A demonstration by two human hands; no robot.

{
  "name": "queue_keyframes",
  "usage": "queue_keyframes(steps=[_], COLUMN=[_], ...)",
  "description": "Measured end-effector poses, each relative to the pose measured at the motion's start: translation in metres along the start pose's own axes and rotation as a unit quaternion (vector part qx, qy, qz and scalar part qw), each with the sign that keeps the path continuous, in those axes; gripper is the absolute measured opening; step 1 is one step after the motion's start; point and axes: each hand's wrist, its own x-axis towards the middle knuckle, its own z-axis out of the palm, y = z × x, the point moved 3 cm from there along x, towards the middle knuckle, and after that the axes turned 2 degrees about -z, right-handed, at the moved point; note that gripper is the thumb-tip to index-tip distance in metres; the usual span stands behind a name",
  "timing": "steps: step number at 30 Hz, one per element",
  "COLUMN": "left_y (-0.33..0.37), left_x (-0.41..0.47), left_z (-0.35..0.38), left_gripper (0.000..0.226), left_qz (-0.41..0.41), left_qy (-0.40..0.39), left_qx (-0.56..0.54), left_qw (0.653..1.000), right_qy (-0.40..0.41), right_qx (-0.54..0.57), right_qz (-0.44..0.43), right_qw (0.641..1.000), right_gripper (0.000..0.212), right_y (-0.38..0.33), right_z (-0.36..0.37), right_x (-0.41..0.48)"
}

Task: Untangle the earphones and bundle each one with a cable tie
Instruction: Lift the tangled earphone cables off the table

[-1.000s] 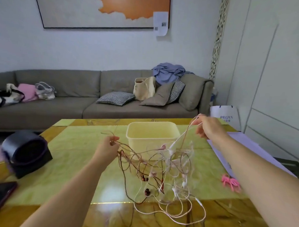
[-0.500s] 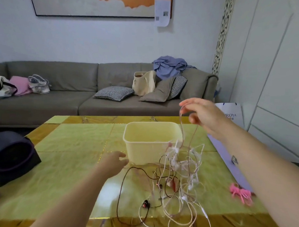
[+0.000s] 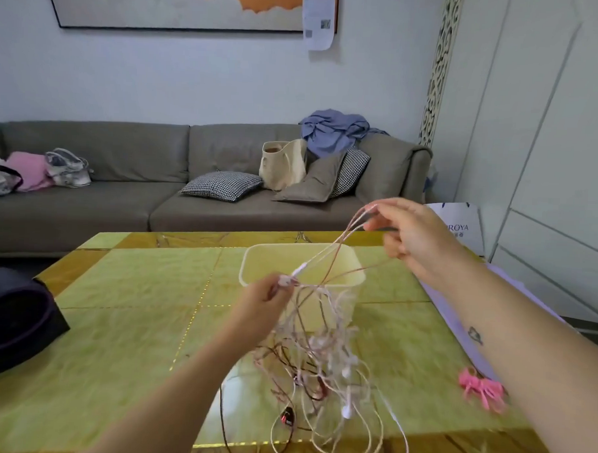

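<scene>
Separating one lead w/ slow, even pulls is advised, since the earphones (image 3: pixel 319 357) hang knotted betw. the left hand (image 3: pixel 263 303), pinched on a small piece nr the tub (image 3: pixel 289 248), and the right hand (image 3: pixel 410 231), pinched on strands higher up, tails trailing on the surface (image 3: pixel 133 304).

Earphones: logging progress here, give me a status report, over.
Left hand pinches a strand low, right hand pinches strands high. Earphones one hanging tangle, ends on table. Pink cable ties untouched, nothing blocking.
</scene>
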Motion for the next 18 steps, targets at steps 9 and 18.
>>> queue_keyframes(steps=[9,18], left_y=[-0.034,-0.055], left_x=[0.001,-0.022], left_z=[-0.027,-0.016], left_gripper=[0.013,0.021], left_qz=[-0.111,-0.210], left_qy=[-0.010,-0.081], left_qx=[-0.076,-0.213], left_qw=[0.991,0.951], right_qy=[-0.031,-0.450], right_qx=[-0.334,-0.393], right_qz=[0.088,0.269], right_qw=[0.938,0.755], right_gripper=[0.008,0.066], right_y=[0.093,0.123], right_z=[-0.036,-0.012], right_x=[-0.012,-0.057])
